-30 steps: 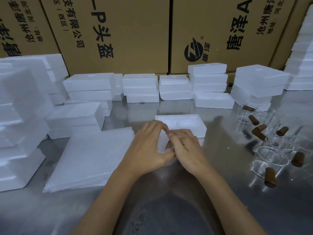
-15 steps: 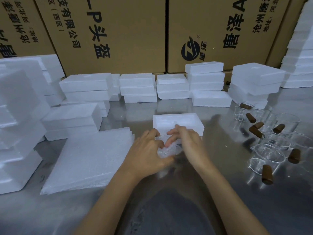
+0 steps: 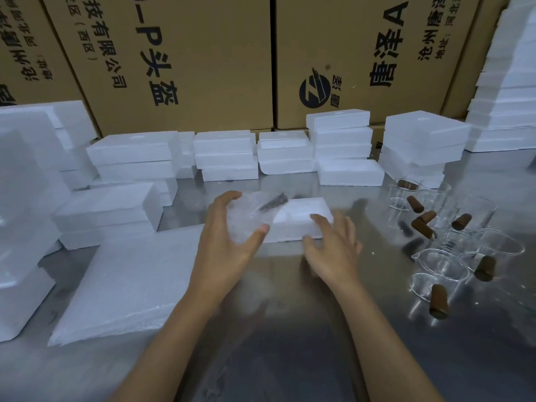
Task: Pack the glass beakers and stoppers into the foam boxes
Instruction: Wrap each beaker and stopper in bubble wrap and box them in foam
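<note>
Left hand (image 3: 229,245) is gripping a bubble-wrapped bundle (image 3: 255,216), fingers over the top and thumb underneath, right over the near-left corner of the open foam box (image 3: 301,219) mid-counter (image 3: 290,329). Something dark shows through the wrap, probably a stopper, but it's blurry. Right hand (image 3: 333,245) is empty, fingers spread loose, just touching the box's front edge. Bare beakers (image 3: 441,268) and brown stoppers (image 3: 439,300) are clustered off to the right. Wrap sheets (image 3: 130,280) lie on the left, with foam boxes stacked behind.
</note>
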